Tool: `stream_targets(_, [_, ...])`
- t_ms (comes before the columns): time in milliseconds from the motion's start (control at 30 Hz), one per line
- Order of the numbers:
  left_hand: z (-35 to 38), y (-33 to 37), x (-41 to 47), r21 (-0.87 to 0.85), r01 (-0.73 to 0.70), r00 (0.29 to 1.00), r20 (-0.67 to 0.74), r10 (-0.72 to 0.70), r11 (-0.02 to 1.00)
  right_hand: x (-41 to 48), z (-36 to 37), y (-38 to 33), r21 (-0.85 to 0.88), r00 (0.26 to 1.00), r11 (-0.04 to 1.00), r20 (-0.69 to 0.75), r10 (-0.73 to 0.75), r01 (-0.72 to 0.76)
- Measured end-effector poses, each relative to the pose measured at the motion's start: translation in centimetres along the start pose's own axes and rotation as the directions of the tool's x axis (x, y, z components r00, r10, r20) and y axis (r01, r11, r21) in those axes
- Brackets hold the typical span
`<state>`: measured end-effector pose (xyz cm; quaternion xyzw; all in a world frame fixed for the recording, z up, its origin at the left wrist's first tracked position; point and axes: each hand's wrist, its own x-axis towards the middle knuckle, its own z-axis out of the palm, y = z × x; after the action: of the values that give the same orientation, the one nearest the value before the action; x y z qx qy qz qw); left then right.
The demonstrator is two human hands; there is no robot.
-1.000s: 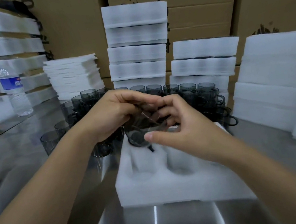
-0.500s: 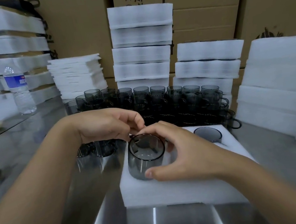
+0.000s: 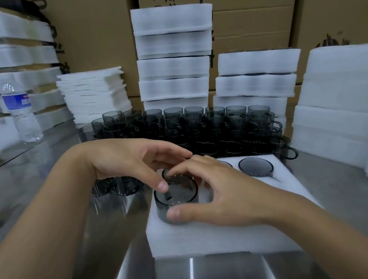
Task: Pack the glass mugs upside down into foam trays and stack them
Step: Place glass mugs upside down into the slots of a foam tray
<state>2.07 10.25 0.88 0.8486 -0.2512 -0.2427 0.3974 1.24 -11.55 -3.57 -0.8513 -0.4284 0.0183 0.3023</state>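
Right fingers (image 3: 191,165) curled round mug (image 3: 181,193), foam tray (image 3: 216,237)

The right grip (image 3: 222,195) wraps the upturned mug (image 3: 176,196) standing in the near left pocket of the foam tray (image 3: 216,237) on the worktop (image 3: 222,277). The left grip (image 3: 133,161) reaches in from the left, its thumb on the mug's base. Right of the grips and further back, a second mug (image 3: 256,166) sits in the tray's far right pocket, and just behind the tray crowd the loose mugs (image 3: 200,125). Behind these rise stacked foam trays (image 3: 175,57), with a pile of foam sheets (image 3: 95,93) and a bottle (image 3: 22,113) back left and a foam stack (image 3: 350,90) well off right.
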Motion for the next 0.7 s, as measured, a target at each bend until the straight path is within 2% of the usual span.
stream_targets(100, [0.01,0.11,-0.03,0.015,-0.025,0.999,0.038,0.025,1.0,0.3,0.08,0.15,0.132,0.991,0.991,-0.13,0.042,-0.025])
stream_targets(167, [-0.05,0.02,-0.08,-0.012,-0.017,0.999,0.044,0.018,1.0,0.45,0.11,0.34,0.132,0.982,0.99,-0.176,0.067,-0.044])
stream_targets(367, [0.03,-0.19,0.15,0.006,-0.02,0.996,0.083,0.019,1.0,0.56,0.22,0.58,0.038,0.99,0.997,-0.122,0.077,-0.073])
stream_targets(700, [0.44,0.23,0.63,0.192,0.058,0.992,0.096,-0.077,0.98,0.51,0.31,0.25,-0.119,0.997,0.992,-0.068,0.036,-0.044])
